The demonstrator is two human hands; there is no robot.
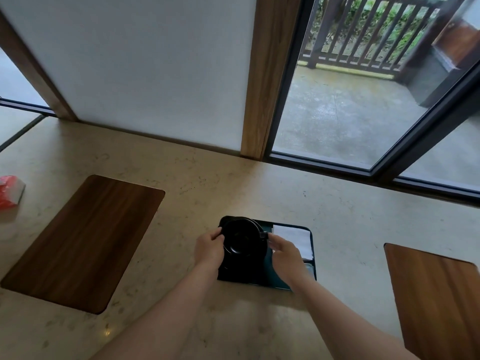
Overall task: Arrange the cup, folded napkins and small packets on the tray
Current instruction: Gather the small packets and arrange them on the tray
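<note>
Fingers (219, 236) of the left hand (209, 249) and right hand (284, 252) clasped the black cup (242, 240) from both sides over the tray (313, 253); white napkins (292, 236) lay beside it.

Beige stone counter (233, 183), dark tray (262, 280), red packet (10, 190)

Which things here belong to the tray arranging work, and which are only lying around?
Belongs to the job:
- round black cup, held by left hand and right hand
- folded white napkins
- dark rectangular tray

Just lying about:
- red and white packet at far left
- two brown wooden boards
</note>
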